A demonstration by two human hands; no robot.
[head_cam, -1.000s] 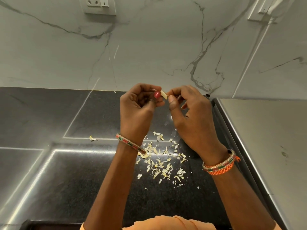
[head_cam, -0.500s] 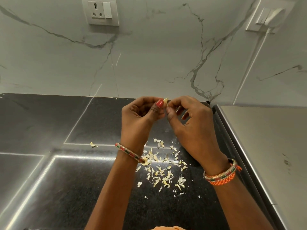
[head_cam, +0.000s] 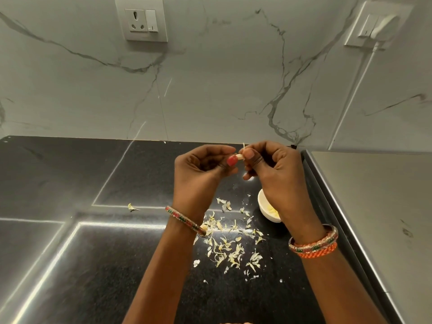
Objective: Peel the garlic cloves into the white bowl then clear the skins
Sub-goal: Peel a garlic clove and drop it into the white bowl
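Hands raised together above the bench, fingertips meeting over one garlic clove (head_cam: 239,156). Left hand (head_cam: 201,174) curled, thumb and forefinger pinching the clove's near end, red-painted thumbnail on top. Right hand (head_cam: 273,174) pinches the far end; a thin sliver of skin (head_cam: 243,146) stands up from its fingertips.

Change over the last second: the clove showed as a longer pale piece between the two hands, then was nearly buried between the thumbs, and now a short pale stub shows again with the skin strip lifted clear above it. Hands have stayed closed on it throughout. My reading: the skin is coming away at the tip, so this clove is close to bare and nearly ready to drop.

White bowl (head_cam: 265,206) sits below the right hand, half hidden by the wrist; pale peeled pieces show inside. It was covered by that hand in the earlier looks, so the drop looks short and straight down.

Loose skins (head_cam: 230,247) lie scattered on the bench between and below the two wrists, just left of the bowl. One stray flake (head_cam: 132,207) lies well out beyond the left hand. Clearing not yet begun.

Bench (head_cam: 70,183) dark and glossy. Steel surface (head_cam: 374,206) beyond the right hand. Wall socket (head_cam: 142,19) high above the left.
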